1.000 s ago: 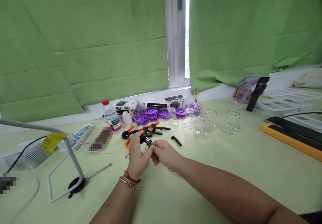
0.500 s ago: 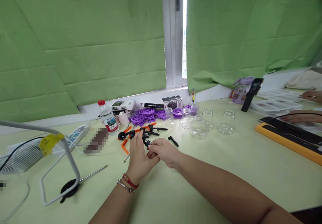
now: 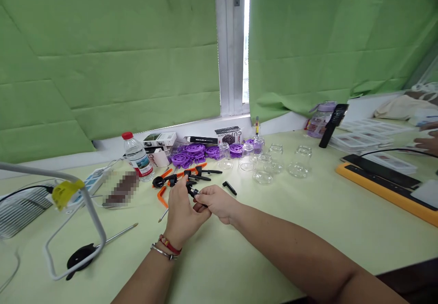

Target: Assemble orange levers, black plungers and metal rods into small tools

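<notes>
A small black plastic part [image 3: 192, 191] with a shiny metal bit is held between my two hands over the table. My left hand [image 3: 183, 210] curls around its left side, fingers pointing away from me and partly hiding it. The fingers of my right hand [image 3: 217, 203] pinch its near end from the right. Just beyond lie several orange and black plastic handles [image 3: 191, 173]. A black L-shaped piece [image 3: 229, 188] rests on the table beyond my right hand. Left of my left hand, a metal shaft [image 3: 163, 215] is partly hidden.
Purple wheel-shaped pieces [image 3: 195, 151], clear glass jars [image 3: 300, 162], small boxes [image 3: 160, 139] and a water bottle [image 3: 137, 156] line the back. At left stand a white metal frame [image 3: 92, 208] and a black-handled screwdriver [image 3: 82, 256]. An orange-black device [image 3: 386, 190] and another person's hand [image 3: 427, 140] are at right.
The view has turned slightly right, so the table items appear further left. Both hands keep hold of the black part. The other person's hands have drawn back toward the right edge.
</notes>
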